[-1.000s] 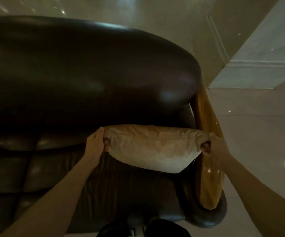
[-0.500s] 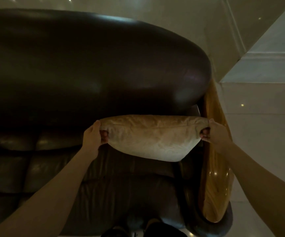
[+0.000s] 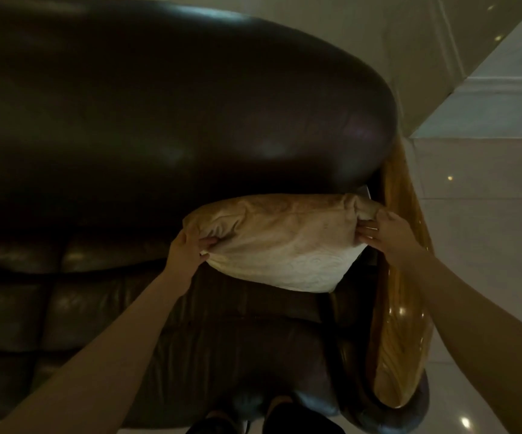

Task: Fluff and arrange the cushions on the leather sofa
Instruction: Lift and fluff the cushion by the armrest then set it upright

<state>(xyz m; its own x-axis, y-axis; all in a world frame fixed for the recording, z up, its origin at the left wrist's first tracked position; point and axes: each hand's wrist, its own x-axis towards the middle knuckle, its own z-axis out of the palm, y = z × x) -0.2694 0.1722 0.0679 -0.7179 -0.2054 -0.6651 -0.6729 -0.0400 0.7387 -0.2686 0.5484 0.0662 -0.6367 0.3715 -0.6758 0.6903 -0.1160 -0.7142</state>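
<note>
A beige patterned cushion [image 3: 284, 242] is held over the right end of a dark brown leather sofa [image 3: 165, 120], close against the base of the backrest. My left hand [image 3: 187, 245] pinches the cushion's left edge, fingers dug into the fabric. My right hand [image 3: 388, 231] grips its right corner, beside the armrest. The cushion's lower corner hangs down toward the seat [image 3: 222, 333].
A glossy wooden armrest [image 3: 400, 308] runs along the sofa's right side, just beyond my right hand. Pale polished floor tiles [image 3: 485, 245] lie to the right, with a white wall and skirting [image 3: 488, 98] behind. My feet [image 3: 266, 418] show at the bottom edge.
Both hands have squeezed inward on the cushion, bunching its ends. My left hand has shifted slightly lower on the left edge. The cushion stays near the backrest.
</note>
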